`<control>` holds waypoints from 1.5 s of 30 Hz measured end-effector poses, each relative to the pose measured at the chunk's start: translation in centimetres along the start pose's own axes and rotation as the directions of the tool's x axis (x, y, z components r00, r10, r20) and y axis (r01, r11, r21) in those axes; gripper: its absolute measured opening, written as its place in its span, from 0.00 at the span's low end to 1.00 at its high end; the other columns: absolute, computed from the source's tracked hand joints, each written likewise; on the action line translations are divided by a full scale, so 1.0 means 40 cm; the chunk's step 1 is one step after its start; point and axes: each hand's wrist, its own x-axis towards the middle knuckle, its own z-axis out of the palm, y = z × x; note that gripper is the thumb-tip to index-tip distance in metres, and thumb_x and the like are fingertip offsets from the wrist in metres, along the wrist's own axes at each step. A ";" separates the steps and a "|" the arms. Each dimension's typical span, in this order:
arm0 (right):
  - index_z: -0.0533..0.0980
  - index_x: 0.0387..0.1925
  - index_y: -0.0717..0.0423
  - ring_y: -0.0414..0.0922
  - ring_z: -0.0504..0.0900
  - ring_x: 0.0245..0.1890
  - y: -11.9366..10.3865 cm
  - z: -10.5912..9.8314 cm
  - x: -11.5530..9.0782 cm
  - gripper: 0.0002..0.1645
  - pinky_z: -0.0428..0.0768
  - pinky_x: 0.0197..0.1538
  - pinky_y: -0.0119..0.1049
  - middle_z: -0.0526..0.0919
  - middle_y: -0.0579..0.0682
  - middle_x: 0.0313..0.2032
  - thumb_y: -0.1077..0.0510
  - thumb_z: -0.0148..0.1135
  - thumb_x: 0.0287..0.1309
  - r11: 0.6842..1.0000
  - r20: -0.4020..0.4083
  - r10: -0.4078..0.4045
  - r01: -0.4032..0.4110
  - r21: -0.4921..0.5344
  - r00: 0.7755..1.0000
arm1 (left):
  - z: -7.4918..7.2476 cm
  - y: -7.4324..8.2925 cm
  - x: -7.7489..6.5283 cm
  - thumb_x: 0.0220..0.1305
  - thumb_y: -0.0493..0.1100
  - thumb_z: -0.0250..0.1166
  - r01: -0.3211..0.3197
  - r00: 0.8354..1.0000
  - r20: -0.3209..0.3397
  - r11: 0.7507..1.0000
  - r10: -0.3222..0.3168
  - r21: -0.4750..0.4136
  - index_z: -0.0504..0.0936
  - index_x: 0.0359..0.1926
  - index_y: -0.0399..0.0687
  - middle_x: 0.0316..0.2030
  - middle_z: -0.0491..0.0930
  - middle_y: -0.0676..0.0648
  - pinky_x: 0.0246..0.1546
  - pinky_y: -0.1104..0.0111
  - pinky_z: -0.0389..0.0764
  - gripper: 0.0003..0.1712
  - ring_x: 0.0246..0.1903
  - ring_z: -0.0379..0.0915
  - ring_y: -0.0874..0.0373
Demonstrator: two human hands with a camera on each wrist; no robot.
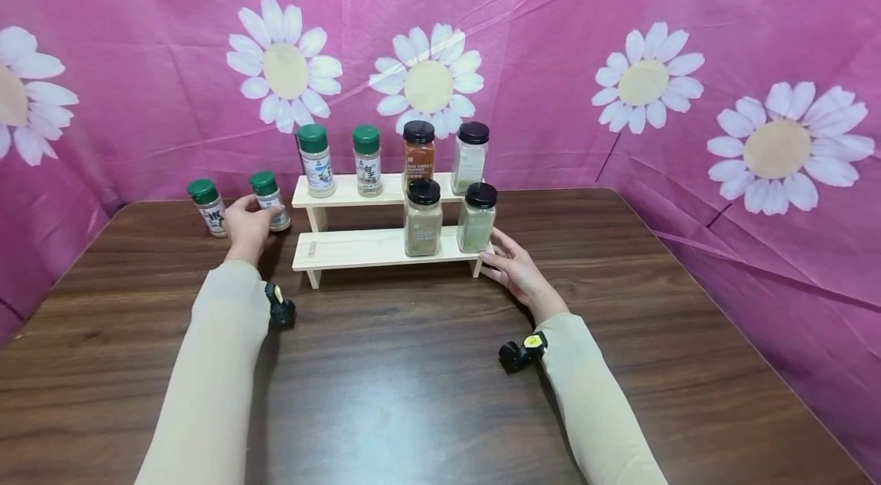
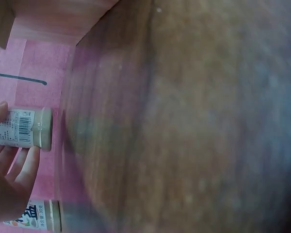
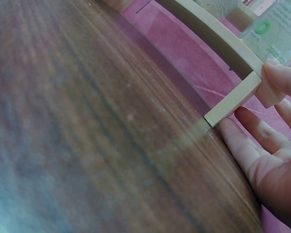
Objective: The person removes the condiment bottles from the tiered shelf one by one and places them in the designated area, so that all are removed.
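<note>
My left hand (image 1: 248, 229) grips a green-capped spice bottle (image 1: 270, 200) at the left of the wooden rack. In the left wrist view, thumb and fingers lie around that bottle (image 2: 24, 127), whose barcode label shows. A second green-capped spice bottle (image 1: 209, 211) stands just left of the hand. On the right, my right hand (image 1: 518, 271) holds the end of the two-tier wooden rack (image 1: 351, 249). The right wrist view has the thumb at the shelf edge and fingers by the rack's leg (image 3: 233, 99).
Two green-capped bottles (image 1: 318, 170), a red sweet pepper jar (image 1: 418, 156) and another black-lidded jar (image 1: 470, 164) occupy the upper tier. Two black-lidded jars (image 1: 423, 229) stand on the lower tier's right half. Behind the brown table (image 1: 385, 378) hangs a pink flowered cloth (image 1: 537, 72).
</note>
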 end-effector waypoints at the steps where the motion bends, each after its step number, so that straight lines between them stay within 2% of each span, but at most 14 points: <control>1: 0.46 0.64 0.57 0.42 0.72 0.43 -0.001 0.000 0.000 0.38 0.67 0.50 0.43 0.56 0.63 0.57 0.72 0.48 0.54 1.000 0.000 -0.001 0.001 0.000 1.000 | 0.000 0.000 0.000 0.49 0.39 0.63 0.006 1.000 0.002 1.000 -0.006 0.001 0.71 0.53 0.40 0.49 0.70 0.42 0.46 0.64 0.67 0.27 0.48 0.63 0.53; 4: 0.46 0.64 0.57 0.42 0.72 0.43 -0.003 0.000 -0.001 0.37 0.67 0.51 0.43 0.55 0.64 0.58 0.71 0.47 0.54 1.000 -0.001 -0.002 0.002 -0.002 1.000 | 0.001 -0.001 0.000 0.50 0.39 0.63 0.021 1.000 0.017 1.000 -0.021 0.012 0.70 0.53 0.41 0.50 0.69 0.42 0.45 0.63 0.68 0.27 0.48 0.62 0.53; 9: 0.46 0.64 0.57 0.42 0.72 0.42 -0.002 -0.002 -0.002 0.37 0.66 0.51 0.44 0.55 0.65 0.58 0.72 0.46 0.55 1.000 -0.006 0.007 -0.007 0.013 1.000 | 0.002 -0.009 0.004 0.50 0.39 0.63 0.008 0.999 0.043 1.000 -0.009 0.030 0.69 0.54 0.40 0.51 0.69 0.41 0.49 0.64 0.65 0.28 0.50 0.61 0.52; 12: 0.46 0.64 0.57 0.42 0.72 0.42 0.001 -0.003 -0.001 0.37 0.66 0.51 0.44 0.55 0.65 0.58 0.72 0.46 0.55 1.000 -0.004 0.011 -0.011 0.017 1.000 | 0.002 -0.014 0.008 0.49 0.40 0.63 0.001 0.999 0.035 0.999 -0.003 0.049 0.69 0.54 0.40 0.50 0.69 0.41 0.50 0.65 0.64 0.29 0.50 0.61 0.52; 18: 0.47 0.64 0.56 0.41 0.72 0.43 0.001 -0.003 0.001 0.37 0.67 0.50 0.43 0.56 0.64 0.58 0.72 0.47 0.54 1.000 -0.006 0.007 -0.007 0.010 1.000 | 0.003 -0.013 0.017 0.49 0.38 0.63 -0.072 0.997 0.014 0.992 0.071 0.103 0.71 0.51 0.36 0.46 0.73 0.38 0.51 0.65 0.61 0.26 0.48 0.63 0.49; 22: 0.47 0.64 0.57 0.42 0.72 0.42 0.000 -0.003 -0.001 0.37 0.68 0.50 0.43 0.56 0.63 0.58 0.72 0.47 0.54 1.000 -0.008 -0.002 0.002 0.010 1.000 | 0.003 -0.006 0.016 0.49 0.37 0.62 -0.090 0.996 0.032 0.990 0.087 0.107 0.70 0.51 0.34 0.46 0.72 0.37 0.51 0.64 0.61 0.26 0.47 0.63 0.48; 32: 0.48 0.64 0.57 0.41 0.73 0.40 0.007 -0.007 0.000 0.38 0.70 0.47 0.40 0.68 0.56 0.46 0.72 0.49 0.53 1.000 -0.009 -0.007 0.007 -0.020 1.000 | 0.001 -0.005 0.010 0.51 0.38 0.61 -0.083 0.996 0.054 0.989 0.076 0.122 0.67 0.54 0.35 0.49 0.70 0.36 0.52 0.61 0.60 0.28 0.50 0.60 0.46; 37: 0.48 0.64 0.56 0.41 0.73 0.41 0.007 -0.006 0.001 0.38 0.70 0.48 0.40 0.65 0.59 0.50 0.72 0.49 0.53 1.000 -0.010 -0.005 0.004 -0.023 1.000 | 0.002 -0.010 0.014 0.52 0.39 0.60 -0.061 0.996 0.077 0.994 0.054 0.095 0.65 0.56 0.35 0.51 0.68 0.37 0.51 0.61 0.63 0.29 0.51 0.61 0.47; 45: 0.46 0.64 0.56 0.41 0.72 0.42 -0.001 -0.002 -0.002 0.38 0.69 0.49 0.41 0.55 0.64 0.58 0.71 0.48 0.54 1.000 -0.010 0.008 -0.008 -0.010 1.000 | -0.004 -0.020 0.019 0.53 0.41 0.61 -0.060 0.993 0.102 0.996 0.054 0.065 0.63 0.58 0.36 0.53 0.66 0.38 0.50 0.63 0.64 0.31 0.51 0.62 0.47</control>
